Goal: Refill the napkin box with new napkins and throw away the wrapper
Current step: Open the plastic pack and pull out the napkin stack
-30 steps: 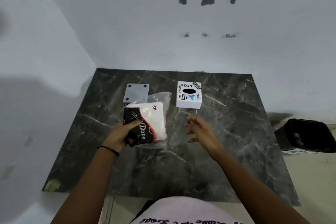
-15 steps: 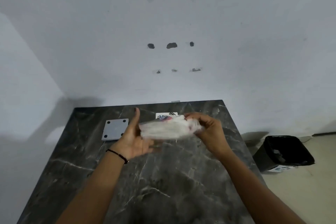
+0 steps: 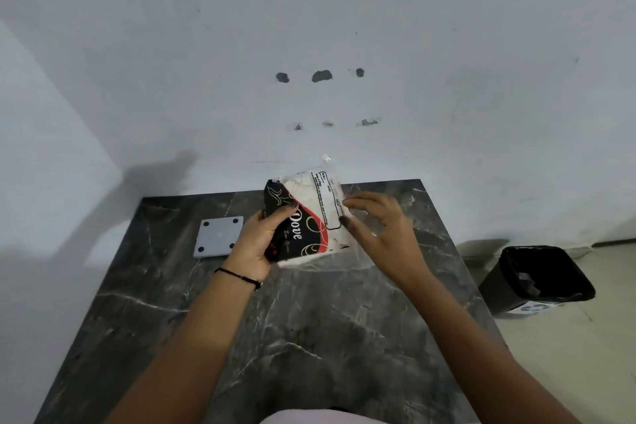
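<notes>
A pack of white napkins (image 3: 306, 217) in a clear wrapper with a black and red "Dove" label is held upright above the dark marble table (image 3: 275, 320). My left hand (image 3: 258, 241) grips its lower left side. My right hand (image 3: 378, 227) touches the pack's right edge with thumb and fingertips on the clear plastic. The white napkin box is hidden behind the pack and my hands.
A grey square plate (image 3: 218, 236) with four holes lies on the table's far left. A black bin (image 3: 537, 277) with a black liner stands on the floor to the right of the table. White walls close the back and left.
The pack was lifted off the table and turned from lying flat between both hands to standing upright, label facing me. My right hand came onto its right edge. The view tilted up.
</notes>
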